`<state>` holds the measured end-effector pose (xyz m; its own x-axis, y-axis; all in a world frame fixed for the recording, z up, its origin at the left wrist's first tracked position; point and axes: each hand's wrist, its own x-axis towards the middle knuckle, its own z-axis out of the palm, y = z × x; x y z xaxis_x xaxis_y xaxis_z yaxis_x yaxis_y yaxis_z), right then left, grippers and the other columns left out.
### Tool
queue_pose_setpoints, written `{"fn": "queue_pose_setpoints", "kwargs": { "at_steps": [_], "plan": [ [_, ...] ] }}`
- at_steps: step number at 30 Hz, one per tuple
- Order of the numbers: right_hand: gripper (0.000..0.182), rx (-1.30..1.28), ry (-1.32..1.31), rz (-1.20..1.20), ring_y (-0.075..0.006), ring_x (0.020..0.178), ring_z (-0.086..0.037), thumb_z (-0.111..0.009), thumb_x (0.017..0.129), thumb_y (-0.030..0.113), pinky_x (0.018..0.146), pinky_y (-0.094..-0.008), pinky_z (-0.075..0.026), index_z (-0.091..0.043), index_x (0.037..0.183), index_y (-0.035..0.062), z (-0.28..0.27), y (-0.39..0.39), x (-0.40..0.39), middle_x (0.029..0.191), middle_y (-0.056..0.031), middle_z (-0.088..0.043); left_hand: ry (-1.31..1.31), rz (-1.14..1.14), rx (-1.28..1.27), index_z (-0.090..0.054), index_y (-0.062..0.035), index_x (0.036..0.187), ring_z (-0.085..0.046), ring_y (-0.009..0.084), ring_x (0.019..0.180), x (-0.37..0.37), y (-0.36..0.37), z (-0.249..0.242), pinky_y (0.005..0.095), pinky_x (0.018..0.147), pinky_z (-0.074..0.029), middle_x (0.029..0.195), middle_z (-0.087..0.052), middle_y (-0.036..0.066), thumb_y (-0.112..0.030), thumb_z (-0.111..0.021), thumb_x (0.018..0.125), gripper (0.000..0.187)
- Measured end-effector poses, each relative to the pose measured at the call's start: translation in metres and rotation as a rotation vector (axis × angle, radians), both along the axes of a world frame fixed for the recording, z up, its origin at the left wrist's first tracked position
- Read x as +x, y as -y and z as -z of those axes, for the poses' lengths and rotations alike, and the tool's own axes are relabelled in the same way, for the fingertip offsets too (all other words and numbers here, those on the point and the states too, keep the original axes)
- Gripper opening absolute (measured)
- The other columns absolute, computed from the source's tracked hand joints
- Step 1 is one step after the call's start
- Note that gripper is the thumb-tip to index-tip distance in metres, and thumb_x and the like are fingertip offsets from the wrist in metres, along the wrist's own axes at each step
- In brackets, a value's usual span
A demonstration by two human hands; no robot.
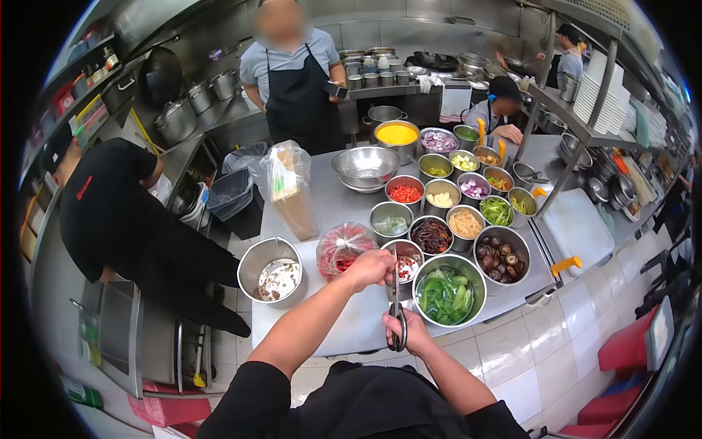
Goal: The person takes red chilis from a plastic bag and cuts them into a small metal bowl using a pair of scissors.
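Observation:
My right hand grips the black handles of a pair of scissors, whose blades point away from me, up to the rim of a small metal pot with red pieces in it. At the left edge of that pot is my left hand, its fingers closed close beside the blade tips; what they pinch is too small to name. A clear plastic bag of red chillies lies just left of my left hand. To the right of the scissors stands a pot of green leaves in water.
Several metal pots of cut ingredients fill the table beyond. An empty-looking large pot with brown bits stands left, near a wrapped carton and steel bowls. Co-workers stand across the table, at left and at right.

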<state>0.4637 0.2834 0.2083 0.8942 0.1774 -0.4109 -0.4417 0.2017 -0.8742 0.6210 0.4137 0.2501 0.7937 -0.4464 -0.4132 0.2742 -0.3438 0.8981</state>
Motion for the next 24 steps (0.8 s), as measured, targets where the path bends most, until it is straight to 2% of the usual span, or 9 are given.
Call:
{"fn": "queue_pose_setpoints", "kwargs": {
  "at_steps": [1,2,5,7,11,16,19,22,24],
  "plan": [
    [0.031,0.012,0.015,0.041,-0.0131,0.053,-0.058,-0.069,0.088,0.03,0.049,-0.0263,-0.047,-0.061,0.102,0.0033,0.004,0.0,0.0,0.067,-0.0046,-0.06,0.002,0.011,0.011,-0.059,-0.0062,0.092,-0.061,0.0109,0.074,-0.001,0.001,-0.006,0.0257,0.059,-0.048,0.083,-0.062,0.002,-0.025,-0.049,0.098,0.023],
    [0.031,0.024,0.028,0.074,-0.0132,0.053,-0.059,-0.07,0.088,0.029,0.049,-0.0263,-0.047,-0.06,0.102,0.0032,0.011,-0.001,-0.001,0.067,-0.0049,-0.06,0.036,0.022,0.066,-0.062,-0.0056,0.092,-0.065,0.0166,0.076,-0.002,0.001,-0.012,0.0307,0.061,-0.051,0.085,-0.065,0.007,-0.022,-0.05,0.096,0.021],
    [0.033,0.028,0.044,0.111,-0.0148,0.055,-0.06,-0.068,0.089,0.023,0.051,-0.0279,-0.049,-0.055,0.111,0.0021,0.012,-0.006,-0.003,0.07,-0.0065,-0.062,0.8,0.266,0.574,-0.064,-0.0065,0.091,-0.068,0.0246,0.077,0.006,-0.009,0.0,0.0369,0.064,-0.054,0.09,-0.066,0.014,-0.019,-0.052,0.091,0.018],
    [0.033,0.006,0.116,0.135,-0.0155,0.056,-0.059,-0.064,0.09,0.019,0.053,-0.0288,-0.049,-0.052,0.114,0.001,0.008,-0.005,-0.007,0.07,-0.0071,-0.061,1.082,0.238,0.743,-0.066,-0.0081,0.09,-0.068,0.0309,0.08,-0.013,-0.021,-0.029,0.0411,0.065,-0.056,0.094,-0.065,0.018,-0.017,-0.054,0.086,0.016],
    [0.032,-0.099,0.298,0.166,-0.016,0.056,-0.059,-0.06,0.091,0.017,0.052,-0.0269,-0.046,-0.048,0.112,-0.003,-0.007,-0.004,-0.01,0.065,-0.0068,-0.058,1.386,0.302,0.781,-0.065,-0.009,0.087,-0.066,0.0283,0.08,-0.02,-0.035,-0.05,0.0394,0.06,-0.055,0.086,-0.059,0.013,-0.019,-0.058,0.079,0.014],
    [0.035,-0.139,0.402,0.194,-0.0162,0.057,-0.059,-0.06,0.091,0.018,0.053,-0.0264,-0.047,-0.047,0.114,-0.0047,-0.029,-0.014,-0.008,0.067,-0.0074,-0.059,1.452,0.191,0.67,-0.061,-0.0111,0.084,-0.064,0.0273,0.08,-0.025,-0.027,-0.038,0.0404,0.069,-0.05,0.084,-0.058,0.01,-0.021,-0.059,0.078,0.011],
    [0.035,-0.1,0.479,0.217,-0.0163,0.058,-0.059,-0.06,0.091,0.017,0.054,-0.0268,-0.047,-0.047,0.115,-0.0053,-0.029,-0.019,-0.007,0.068,-0.0084,-0.059,1.5,0.167,0.622,-0.06,-0.0113,0.083,-0.064,0.0272,0.08,-0.028,-0.02,-0.04,0.0402,0.069,-0.05,0.084,-0.058,0.009,-0.021,-0.06,0.078,0.011],
    [0.039,-0.212,0.56,0.206,-0.017,0.056,-0.058,-0.057,0.092,0.023,0.053,-0.0267,-0.047,-0.046,0.117,-0.0058,-0.028,-0.022,-0.01,0.065,-0.0089,-0.058,1.47,0.276,0.733,-0.062,-0.0115,0.085,-0.065,0.0271,0.08,-0.026,-0.031,-0.053,0.0404,0.07,-0.051,0.085,-0.058,0.009,-0.021,-0.06,0.077,0.012],
    [0.038,-0.239,0.541,0.203,-0.0169,0.057,-0.059,-0.057,0.091,0.02,0.055,-0.0268,-0.047,-0.046,0.116,-0.0058,-0.032,-0.02,-0.014,0.066,-0.0091,-0.059,1.53,0.155,0.667,-0.064,-0.0113,0.084,-0.064,0.0267,0.079,-0.018,-0.045,-0.058,0.041,0.071,-0.052,0.085,-0.058,0.009,-0.021,-0.062,0.076,0.012]
  ]
}}
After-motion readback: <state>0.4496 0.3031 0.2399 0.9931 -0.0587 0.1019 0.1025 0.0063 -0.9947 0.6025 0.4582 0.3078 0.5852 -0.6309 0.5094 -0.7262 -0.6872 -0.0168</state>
